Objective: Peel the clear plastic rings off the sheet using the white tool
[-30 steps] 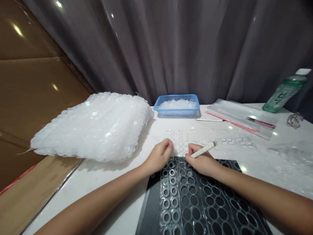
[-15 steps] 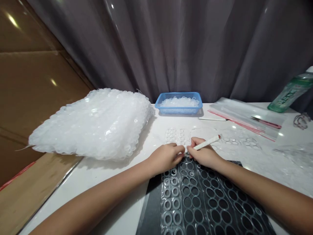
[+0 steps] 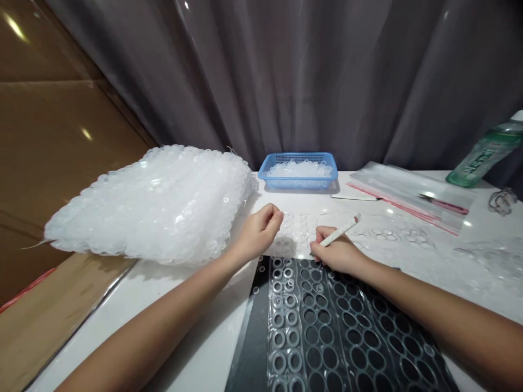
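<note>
A grey curtain (image 3: 286,71) is hanging behind a white worktop (image 3: 163,280), and a brown panel (image 3: 61,120) is standing at the left. A bulging bundle of clear rings (image 3: 159,207) is lying on the left side of the worktop. A black mat (image 3: 249,332) is lying in front of the person, and patterned strips of clear rings (image 3: 285,326) are covering most of it (the leftmost strip is showing thicker, whiter rings than the others). Transparent bags with red edges (image 3: 392,185) are lying at the back right, a knife (image 3: 445,204) resting on them. A blue basket (image 3: 298,183) is holding more clear rings near the curtain, and a green bottle (image 3: 474,155) is leaning at the far right. The right hand (image 3: 335,253) is gripping a white pen-like tool (image 3: 337,233), its lower end pointing down just beside the mat's far edge. The left hand (image 3: 261,228) is hovering near the mat's far left corner, fingers curling against the thumb; whether it is pinching anything cannot be told. A few tiny loose rings (image 3: 262,269) are lying on the mat's left margin.
</note>
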A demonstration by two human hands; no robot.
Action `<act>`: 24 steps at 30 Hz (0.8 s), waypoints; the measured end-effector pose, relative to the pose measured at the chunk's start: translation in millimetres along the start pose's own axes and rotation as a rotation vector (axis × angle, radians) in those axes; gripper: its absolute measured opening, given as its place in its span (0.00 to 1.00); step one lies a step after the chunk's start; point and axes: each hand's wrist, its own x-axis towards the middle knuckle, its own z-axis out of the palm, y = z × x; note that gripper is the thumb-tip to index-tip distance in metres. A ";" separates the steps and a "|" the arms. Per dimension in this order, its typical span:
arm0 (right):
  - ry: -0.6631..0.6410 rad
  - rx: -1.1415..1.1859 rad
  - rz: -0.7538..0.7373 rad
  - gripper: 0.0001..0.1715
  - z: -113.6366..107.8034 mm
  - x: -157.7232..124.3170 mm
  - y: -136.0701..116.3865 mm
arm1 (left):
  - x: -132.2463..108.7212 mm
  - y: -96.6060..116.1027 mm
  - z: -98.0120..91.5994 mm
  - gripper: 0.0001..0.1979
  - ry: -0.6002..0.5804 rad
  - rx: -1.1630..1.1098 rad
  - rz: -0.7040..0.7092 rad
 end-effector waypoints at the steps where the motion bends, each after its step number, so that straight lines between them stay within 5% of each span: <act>1: 0.004 0.029 0.013 0.07 -0.6 2.2 0.1 | 2.4 0.9 -2.3 0.17 -0.026 0.039 0.008; 5: 0.070 0.068 0.002 0.07 -0.1 11.3 2.9 | 3.8 4.3 7.3 0.17 -0.247 0.262 0.144; 9: 0.096 0.057 -0.023 0.08 2.3 15.5 6.4 | 0.6 2.6 26.3 0.06 -0.309 0.423 0.225; 17: 0.073 -0.034 -0.044 0.09 1.8 14.9 5.9 | -2.7 6.7 34.1 0.10 -0.437 0.572 0.301; 21: 0.103 -0.078 -0.072 0.10 3.4 14.2 5.3 | 3.6 2.2 30.0 0.09 -0.405 0.449 0.226; 24: 0.093 -0.030 -0.042 0.08 4.0 15.9 5.0 | 17.7 -5.9 16.9 0.09 -0.195 0.198 0.017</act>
